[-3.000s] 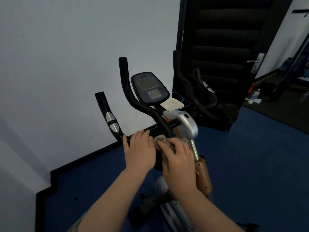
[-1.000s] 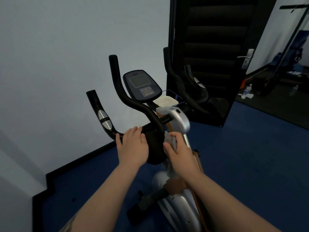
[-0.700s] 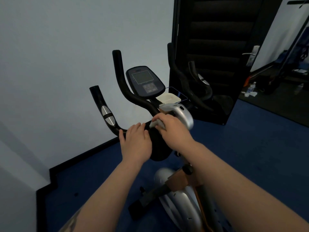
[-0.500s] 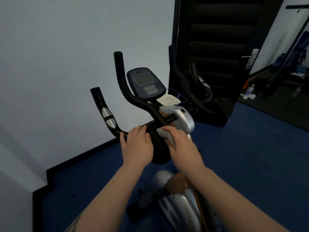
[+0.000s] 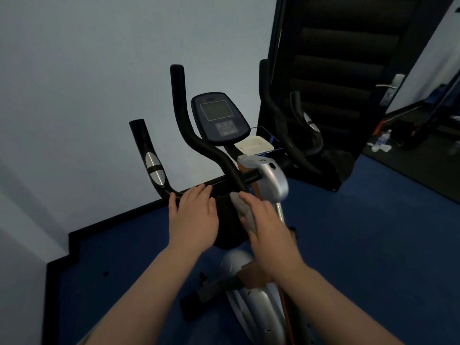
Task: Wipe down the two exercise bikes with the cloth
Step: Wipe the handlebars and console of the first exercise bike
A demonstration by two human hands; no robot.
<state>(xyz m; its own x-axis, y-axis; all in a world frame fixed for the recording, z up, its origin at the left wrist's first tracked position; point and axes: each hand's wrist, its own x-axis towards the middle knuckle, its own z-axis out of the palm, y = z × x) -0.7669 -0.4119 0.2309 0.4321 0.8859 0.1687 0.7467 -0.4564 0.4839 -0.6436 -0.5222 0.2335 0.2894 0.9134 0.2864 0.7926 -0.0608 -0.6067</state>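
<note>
One exercise bike (image 5: 271, 180) stands in front of me, silver and orange with black handlebars (image 5: 199, 145) and a dark console (image 5: 220, 117). My left hand (image 5: 193, 216) rests with straight fingers on the handlebar's cross tube, left of the black centre pad (image 5: 226, 220). My right hand (image 5: 267, 229) holds a grey cloth (image 5: 244, 210) and presses it against the right side of that pad, just below the silver stem cover. A second bike is not in view.
A pale wall stands close behind the bike, with a black skirting and blue floor (image 5: 373, 245). A black padded door (image 5: 336, 70) hangs open at the right, its handle (image 5: 388, 87) toward a doorway with clutter beyond. A cream tray (image 5: 254, 145) sits behind the console.
My right hand with the cloth has slid down from the top of the stem onto the right side of the black pad. My left hand has stayed on the cross tube.
</note>
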